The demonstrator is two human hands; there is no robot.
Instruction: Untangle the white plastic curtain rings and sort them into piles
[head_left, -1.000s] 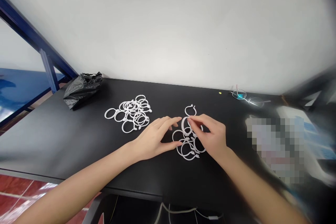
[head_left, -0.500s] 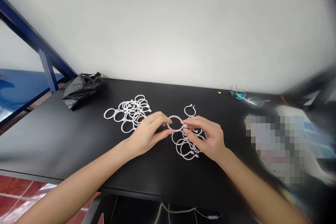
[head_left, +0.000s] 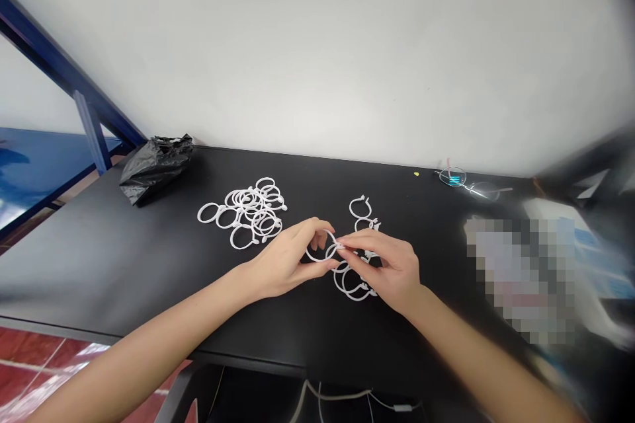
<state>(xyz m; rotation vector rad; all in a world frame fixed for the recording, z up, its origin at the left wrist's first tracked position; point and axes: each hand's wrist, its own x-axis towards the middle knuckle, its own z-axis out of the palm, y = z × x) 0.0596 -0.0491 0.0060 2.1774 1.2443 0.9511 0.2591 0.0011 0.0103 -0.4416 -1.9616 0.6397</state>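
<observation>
A white plastic ring [head_left: 317, 260] with a small clasp is held between my two hands, above the black table. My left hand [head_left: 285, 258] curls its fingers and thumb around the ring's left side. At the clasp, my right hand [head_left: 389, 263] pinches with thumb and fingertips, partly covering it. Beneath and beside the right hand lie several loose white rings [head_left: 355, 299], some with their ends apart; the hand hides part of them. To the left of my left hand is a heap of white rings [head_left: 241, 227], overlapping one another.
A crumpled black plastic bag [head_left: 156, 168] rests at the table's back left. Eyeglasses [head_left: 452, 177] lie near the wall. On the right are a blurred-out item [head_left: 520, 277] and a white and blue package [head_left: 580, 244]. Cables [head_left: 342, 398] hang below the table's front edge.
The held ring has shifted slightly left and down and is turned. My left fingers have curled further around it, and my right fingertips have moved left with the clasp.
</observation>
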